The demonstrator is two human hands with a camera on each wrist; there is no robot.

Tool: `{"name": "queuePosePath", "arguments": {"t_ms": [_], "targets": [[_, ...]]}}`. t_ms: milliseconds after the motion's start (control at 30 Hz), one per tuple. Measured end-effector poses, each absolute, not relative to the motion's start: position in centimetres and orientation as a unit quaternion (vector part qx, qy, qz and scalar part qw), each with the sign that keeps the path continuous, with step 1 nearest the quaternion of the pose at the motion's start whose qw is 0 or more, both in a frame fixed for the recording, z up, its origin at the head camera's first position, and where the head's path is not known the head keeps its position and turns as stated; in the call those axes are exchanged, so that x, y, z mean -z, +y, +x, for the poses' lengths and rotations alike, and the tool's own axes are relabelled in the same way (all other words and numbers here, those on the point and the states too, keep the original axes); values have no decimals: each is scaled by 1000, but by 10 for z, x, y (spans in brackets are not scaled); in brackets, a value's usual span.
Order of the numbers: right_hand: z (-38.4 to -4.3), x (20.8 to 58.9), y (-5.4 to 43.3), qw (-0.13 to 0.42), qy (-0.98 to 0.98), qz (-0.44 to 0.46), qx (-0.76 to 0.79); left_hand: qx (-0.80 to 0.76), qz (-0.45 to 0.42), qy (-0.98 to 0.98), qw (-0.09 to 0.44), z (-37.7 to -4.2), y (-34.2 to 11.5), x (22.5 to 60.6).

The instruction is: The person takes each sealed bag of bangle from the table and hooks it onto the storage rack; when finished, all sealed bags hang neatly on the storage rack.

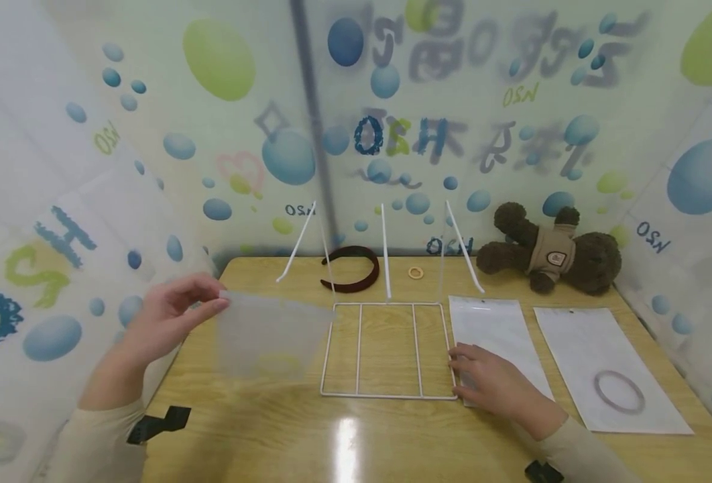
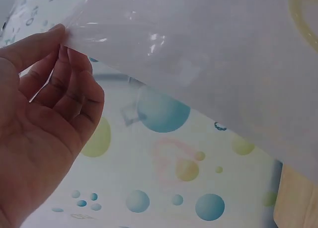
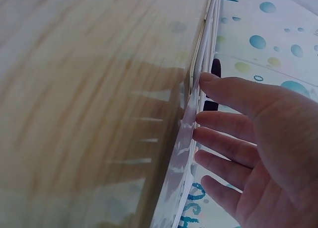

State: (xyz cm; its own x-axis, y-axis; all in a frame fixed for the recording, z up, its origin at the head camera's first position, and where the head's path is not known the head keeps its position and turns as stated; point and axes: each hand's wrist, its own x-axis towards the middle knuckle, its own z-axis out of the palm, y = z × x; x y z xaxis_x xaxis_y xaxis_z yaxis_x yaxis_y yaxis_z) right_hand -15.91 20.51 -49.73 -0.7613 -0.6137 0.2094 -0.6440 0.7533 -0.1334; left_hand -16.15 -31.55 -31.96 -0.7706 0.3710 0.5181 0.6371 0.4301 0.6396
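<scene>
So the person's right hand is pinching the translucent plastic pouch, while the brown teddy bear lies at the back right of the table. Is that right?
Not quite: the left hand, not the right hand, pinches the translucent plastic pouch, as the head view shows. The rest stands.

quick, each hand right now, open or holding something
Left hand: closed, pinching a see-through plastic bag.
Right hand: open, at the edge of the wire rack.

The head view looks forward and down over the counter [image 1: 259, 429], sharing left hand [image 1: 165, 315] and right hand [image 1: 497, 382] with close wrist views.
</scene>
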Motion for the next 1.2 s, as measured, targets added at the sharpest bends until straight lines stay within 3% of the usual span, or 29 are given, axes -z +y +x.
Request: {"name": "queuePosePath", "arguments": {"t_ms": [700, 1200], "targets": [[-160, 498, 208, 75, -931, 342, -101, 532, -424, -708, 189, -163, -306, 283], [-159, 501, 209, 78, -929, 345, -106, 484, -347, -778, 200, -169, -298, 274]]}}
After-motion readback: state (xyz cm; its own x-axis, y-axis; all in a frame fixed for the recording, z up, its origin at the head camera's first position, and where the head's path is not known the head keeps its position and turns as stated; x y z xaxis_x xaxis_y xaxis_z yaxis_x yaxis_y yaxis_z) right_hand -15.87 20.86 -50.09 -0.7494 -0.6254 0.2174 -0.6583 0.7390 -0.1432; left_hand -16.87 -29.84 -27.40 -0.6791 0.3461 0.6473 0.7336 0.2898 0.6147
